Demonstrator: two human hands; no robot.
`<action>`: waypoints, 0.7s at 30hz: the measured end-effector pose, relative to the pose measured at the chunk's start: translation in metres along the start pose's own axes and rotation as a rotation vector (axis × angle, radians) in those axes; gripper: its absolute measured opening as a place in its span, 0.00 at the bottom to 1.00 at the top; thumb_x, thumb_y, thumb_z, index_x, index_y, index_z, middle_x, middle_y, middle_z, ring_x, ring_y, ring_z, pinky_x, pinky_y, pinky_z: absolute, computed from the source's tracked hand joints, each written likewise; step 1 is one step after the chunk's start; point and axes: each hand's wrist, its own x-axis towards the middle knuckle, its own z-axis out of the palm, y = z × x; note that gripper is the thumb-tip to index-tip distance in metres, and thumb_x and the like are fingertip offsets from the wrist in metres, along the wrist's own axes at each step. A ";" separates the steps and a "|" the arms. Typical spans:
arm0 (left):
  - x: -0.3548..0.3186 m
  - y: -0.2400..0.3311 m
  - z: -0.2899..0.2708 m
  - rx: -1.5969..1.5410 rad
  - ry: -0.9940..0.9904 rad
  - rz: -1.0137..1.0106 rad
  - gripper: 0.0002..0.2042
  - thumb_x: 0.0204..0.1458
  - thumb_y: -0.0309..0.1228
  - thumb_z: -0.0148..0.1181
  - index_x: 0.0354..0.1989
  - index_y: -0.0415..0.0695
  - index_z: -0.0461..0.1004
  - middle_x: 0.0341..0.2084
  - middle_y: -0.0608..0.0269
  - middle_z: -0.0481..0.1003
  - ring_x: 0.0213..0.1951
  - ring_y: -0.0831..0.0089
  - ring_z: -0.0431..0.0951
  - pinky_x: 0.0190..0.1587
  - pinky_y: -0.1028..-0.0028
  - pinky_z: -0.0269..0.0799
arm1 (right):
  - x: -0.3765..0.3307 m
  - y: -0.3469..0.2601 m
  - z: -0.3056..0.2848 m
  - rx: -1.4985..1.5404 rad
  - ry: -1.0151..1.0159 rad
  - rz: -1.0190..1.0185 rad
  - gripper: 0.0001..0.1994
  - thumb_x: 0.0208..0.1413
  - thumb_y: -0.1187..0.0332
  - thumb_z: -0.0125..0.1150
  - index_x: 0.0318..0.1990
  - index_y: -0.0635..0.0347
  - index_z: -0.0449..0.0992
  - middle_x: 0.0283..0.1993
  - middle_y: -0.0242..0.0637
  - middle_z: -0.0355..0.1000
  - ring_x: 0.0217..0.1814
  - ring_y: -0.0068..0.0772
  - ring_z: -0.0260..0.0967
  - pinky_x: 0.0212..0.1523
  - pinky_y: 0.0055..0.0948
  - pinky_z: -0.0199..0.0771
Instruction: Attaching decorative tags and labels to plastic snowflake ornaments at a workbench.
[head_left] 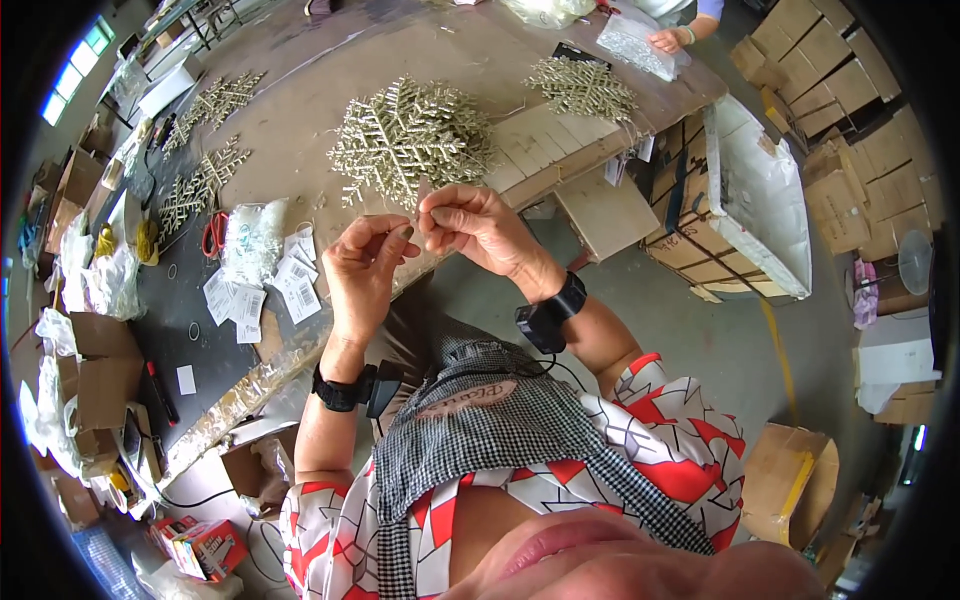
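Note:
My left hand (367,258) and my right hand (478,228) are raised close together over the table's near edge. Thumb and forefinger are pinched on each. A small, thin piece shows at the right fingertips, too small to name. Whatever the left fingers pinch is hidden. Just beyond the hands lies a pile of glittery gold snowflake ornaments (405,140). Left of my left hand are white printed tags (292,285), a clear bag of small white pieces (252,243) and red-handled scissors (214,234).
More snowflakes (582,88) lie at the far right and others (205,183) at the left. A co-worker's hand (670,40) rests on a clear plastic bag (640,48). A large lined carton (715,215) stands right of the table; an open cardboard box (108,375) sits at left.

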 end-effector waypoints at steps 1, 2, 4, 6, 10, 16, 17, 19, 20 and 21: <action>0.000 0.002 0.000 0.044 0.028 0.012 0.04 0.51 0.21 0.57 0.35 0.36 0.74 0.26 0.65 0.75 0.26 0.80 0.77 0.28 0.81 0.69 | 0.001 0.000 0.001 -0.091 0.011 -0.021 0.08 0.56 0.73 0.53 0.42 0.62 0.73 0.37 0.35 0.72 0.34 0.25 0.71 0.36 0.22 0.73; 0.000 0.003 0.000 0.044 0.032 0.013 0.04 0.51 0.21 0.57 0.35 0.36 0.74 0.26 0.65 0.75 0.26 0.80 0.77 0.28 0.81 0.69 | 0.001 0.000 0.002 -0.181 0.023 -0.043 0.07 0.56 0.73 0.53 0.41 0.62 0.74 0.37 0.34 0.72 0.33 0.23 0.70 0.36 0.21 0.72; 0.000 0.005 -0.001 0.249 0.036 0.118 0.04 0.48 0.19 0.58 0.33 0.36 0.74 0.26 0.62 0.75 0.26 0.78 0.77 0.29 0.80 0.71 | 0.007 0.005 0.007 -0.308 0.017 -0.181 0.06 0.55 0.75 0.54 0.39 0.63 0.74 0.37 0.33 0.72 0.33 0.22 0.68 0.36 0.20 0.71; -0.002 0.009 0.000 0.304 0.037 0.166 0.04 0.47 0.18 0.58 0.32 0.36 0.74 0.26 0.62 0.75 0.26 0.77 0.77 0.29 0.80 0.71 | 0.006 0.006 0.014 -0.432 0.008 -0.321 0.05 0.54 0.76 0.55 0.38 0.63 0.75 0.37 0.32 0.71 0.33 0.20 0.67 0.36 0.19 0.70; 0.002 0.011 0.000 0.436 0.034 0.267 0.04 0.46 0.19 0.58 0.31 0.37 0.74 0.27 0.60 0.74 0.25 0.74 0.77 0.28 0.79 0.71 | 0.005 0.001 0.023 -0.607 0.078 -0.280 0.05 0.53 0.79 0.56 0.37 0.66 0.74 0.34 0.31 0.71 0.34 0.18 0.67 0.35 0.18 0.70; -0.001 0.013 -0.001 0.533 0.042 0.308 0.04 0.46 0.20 0.58 0.31 0.39 0.74 0.27 0.60 0.74 0.23 0.72 0.74 0.26 0.77 0.70 | 0.002 0.005 0.019 -0.619 0.116 -0.281 0.04 0.53 0.78 0.56 0.36 0.65 0.75 0.32 0.30 0.73 0.33 0.17 0.69 0.35 0.16 0.71; -0.001 0.013 -0.001 0.542 0.044 0.315 0.04 0.46 0.20 0.58 0.31 0.39 0.74 0.27 0.60 0.74 0.23 0.72 0.74 0.26 0.77 0.69 | 0.003 0.006 0.019 -0.610 0.130 -0.291 0.04 0.53 0.78 0.56 0.36 0.65 0.75 0.31 0.29 0.73 0.33 0.16 0.69 0.35 0.16 0.71; -0.001 0.013 -0.001 0.551 0.047 0.320 0.04 0.46 0.20 0.58 0.31 0.39 0.74 0.26 0.60 0.74 0.23 0.72 0.73 0.25 0.77 0.69 | 0.003 0.006 0.019 -0.599 0.144 -0.301 0.04 0.52 0.78 0.57 0.36 0.64 0.75 0.30 0.28 0.73 0.32 0.15 0.70 0.34 0.15 0.71; -0.001 0.014 -0.001 0.560 0.042 0.318 0.04 0.46 0.20 0.58 0.31 0.39 0.74 0.27 0.60 0.74 0.23 0.70 0.74 0.25 0.76 0.69 | 0.003 0.006 0.019 -0.620 0.154 -0.284 0.04 0.52 0.78 0.58 0.36 0.64 0.75 0.30 0.28 0.73 0.32 0.14 0.69 0.34 0.15 0.71; -0.001 0.014 -0.001 0.567 0.036 0.316 0.04 0.46 0.20 0.58 0.31 0.40 0.74 0.27 0.59 0.74 0.23 0.68 0.74 0.25 0.74 0.69 | 0.003 0.006 0.019 -0.640 0.164 -0.266 0.04 0.51 0.77 0.59 0.35 0.63 0.75 0.30 0.28 0.73 0.32 0.14 0.69 0.33 0.15 0.71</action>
